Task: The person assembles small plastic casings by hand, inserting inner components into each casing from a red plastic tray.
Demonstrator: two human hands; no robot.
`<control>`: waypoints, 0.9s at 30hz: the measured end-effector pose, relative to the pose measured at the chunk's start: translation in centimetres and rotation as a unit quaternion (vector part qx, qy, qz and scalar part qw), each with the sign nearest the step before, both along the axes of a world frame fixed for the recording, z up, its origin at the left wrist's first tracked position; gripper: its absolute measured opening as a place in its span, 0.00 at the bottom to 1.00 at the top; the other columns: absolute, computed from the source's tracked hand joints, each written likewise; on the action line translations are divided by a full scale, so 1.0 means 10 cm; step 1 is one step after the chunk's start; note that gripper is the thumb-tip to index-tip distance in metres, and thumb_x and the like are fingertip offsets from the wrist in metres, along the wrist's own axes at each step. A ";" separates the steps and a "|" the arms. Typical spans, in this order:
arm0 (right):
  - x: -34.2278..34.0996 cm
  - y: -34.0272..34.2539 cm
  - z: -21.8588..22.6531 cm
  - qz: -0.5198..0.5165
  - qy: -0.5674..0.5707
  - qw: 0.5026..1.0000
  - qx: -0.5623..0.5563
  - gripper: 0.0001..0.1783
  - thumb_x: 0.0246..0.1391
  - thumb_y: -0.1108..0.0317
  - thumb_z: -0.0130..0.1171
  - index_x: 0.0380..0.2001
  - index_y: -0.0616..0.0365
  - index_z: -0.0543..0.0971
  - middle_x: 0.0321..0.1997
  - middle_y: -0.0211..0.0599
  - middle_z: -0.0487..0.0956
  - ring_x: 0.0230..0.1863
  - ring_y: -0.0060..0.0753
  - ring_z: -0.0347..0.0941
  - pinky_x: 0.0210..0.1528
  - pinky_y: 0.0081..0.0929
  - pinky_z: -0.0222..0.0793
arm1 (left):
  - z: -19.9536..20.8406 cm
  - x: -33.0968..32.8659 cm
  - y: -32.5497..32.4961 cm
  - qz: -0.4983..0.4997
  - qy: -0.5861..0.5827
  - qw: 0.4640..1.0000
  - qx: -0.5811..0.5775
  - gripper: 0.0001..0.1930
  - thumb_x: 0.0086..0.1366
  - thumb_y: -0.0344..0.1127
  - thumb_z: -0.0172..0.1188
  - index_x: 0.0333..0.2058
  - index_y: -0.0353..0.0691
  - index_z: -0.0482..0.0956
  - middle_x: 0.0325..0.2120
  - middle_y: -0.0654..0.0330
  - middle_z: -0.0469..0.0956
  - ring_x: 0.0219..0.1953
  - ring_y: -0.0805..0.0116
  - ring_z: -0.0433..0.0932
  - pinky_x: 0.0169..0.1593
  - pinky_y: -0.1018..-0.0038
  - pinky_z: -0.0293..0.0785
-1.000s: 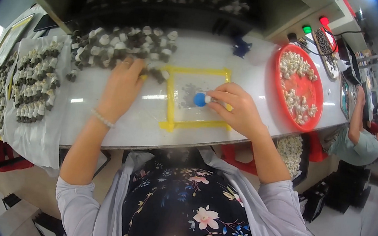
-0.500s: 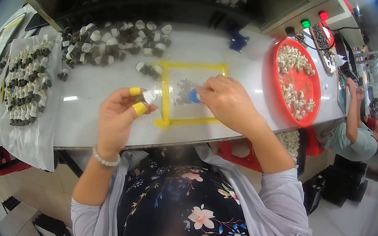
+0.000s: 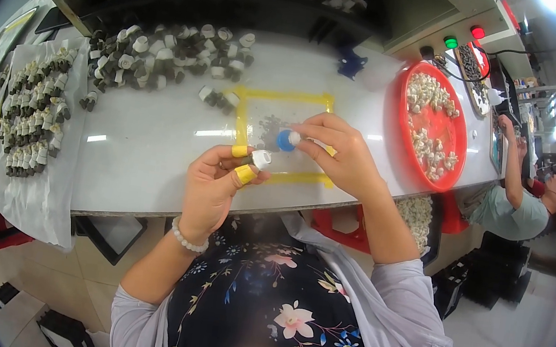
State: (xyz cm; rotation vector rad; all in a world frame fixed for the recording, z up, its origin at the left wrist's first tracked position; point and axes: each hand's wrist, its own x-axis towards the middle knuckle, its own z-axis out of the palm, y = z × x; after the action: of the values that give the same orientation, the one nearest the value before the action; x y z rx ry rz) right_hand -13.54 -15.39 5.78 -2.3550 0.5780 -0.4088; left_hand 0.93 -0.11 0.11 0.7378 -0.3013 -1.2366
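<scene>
Two hands busy, both pinched narrow. Left hand (image 3: 211, 177) has a white-and-dark piece (image 3: 262, 159) between yellow-wrapped thumb and forefinger, above the near-left corner of the yellow tape frame (image 3: 287, 95). Right hand (image 3: 342, 152) grips a blue-and-white piece (image 3: 285, 140) by its pale end, over the middle of the frame; can't tell if the blue part touches the surface there. My take on doing this well: light pinch on the left so the pale end isn't squashed, dark end tucked toward the palm, wrist steady. Right grip square, so the blue end doesn't tilt. The two pieces sit close; a knock could twist either. Loose cluster (image 3: 218, 99) sits by the frame's far-left corner, so mind the left knuckles there. Red tray (image 3: 400, 130) is right of the frame, well apart.
</scene>
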 end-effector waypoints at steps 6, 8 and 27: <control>0.00 0.09 0.04 -0.017 -0.049 0.989 0.135 0.13 0.46 0.76 0.58 0.39 0.60 0.78 0.36 0.37 0.77 0.37 0.31 0.72 0.41 0.23 0.66 | -0.04 0.00 -0.03 -0.006 0.000 1.000 -0.016 0.11 0.57 0.21 0.56 0.40 0.31 0.72 0.36 0.53 0.77 0.36 0.62 0.78 0.44 0.68 0.76; 0.02 0.12 0.04 -0.014 -0.057 0.986 0.157 0.14 0.46 0.76 0.59 0.39 0.59 0.78 0.36 0.37 0.77 0.38 0.31 0.72 0.41 0.23 0.66 | -0.06 0.00 -0.03 -0.008 0.000 1.000 -0.023 0.10 0.57 0.21 0.56 0.40 0.31 0.72 0.36 0.54 0.77 0.37 0.63 0.78 0.44 0.68 0.76; 0.08 0.20 0.05 0.046 -0.055 0.985 0.154 0.16 0.42 0.79 0.60 0.39 0.60 0.79 0.33 0.38 0.77 0.34 0.31 0.73 0.36 0.21 0.67 | -0.11 -0.03 0.01 -0.010 -0.048 0.999 0.010 0.09 0.58 0.23 0.56 0.39 0.30 0.73 0.35 0.50 0.77 0.36 0.62 0.78 0.42 0.66 0.77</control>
State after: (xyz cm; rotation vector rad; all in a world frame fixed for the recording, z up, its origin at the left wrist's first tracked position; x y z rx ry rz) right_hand -12.74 -13.42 6.25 -2.0396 0.4446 -0.3754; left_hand 0.67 -0.06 -0.98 0.8145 -0.3755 -1.2279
